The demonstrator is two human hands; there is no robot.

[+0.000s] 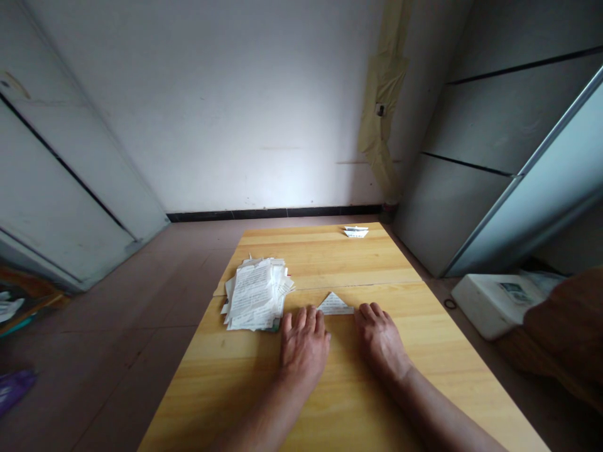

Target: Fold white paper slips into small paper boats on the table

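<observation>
A small sheet of printed paper, folded to a peak with a straight strip along its lower edge, is the folded paper (334, 306) lying on the wooden table. My left hand (305, 344) is closed at its left end, fingertips bent down onto the corner. At the opposite end, my right hand (379, 336) has its fingers together on the right corner. The thumbs are mostly hidden. Left of my left hand lies an untidy stack of printed paper sheets (254, 294). Near the table's far edge stands a small folded paper boat (355, 231).
The wooden table (377, 408) has a seam across it. Beyond are a pale wall (264, 113) with tan tape (374, 125) and a grey cabinet (466, 125). A white foam box (490, 301) sits on the floor at right, a purple bag (16, 389) at left.
</observation>
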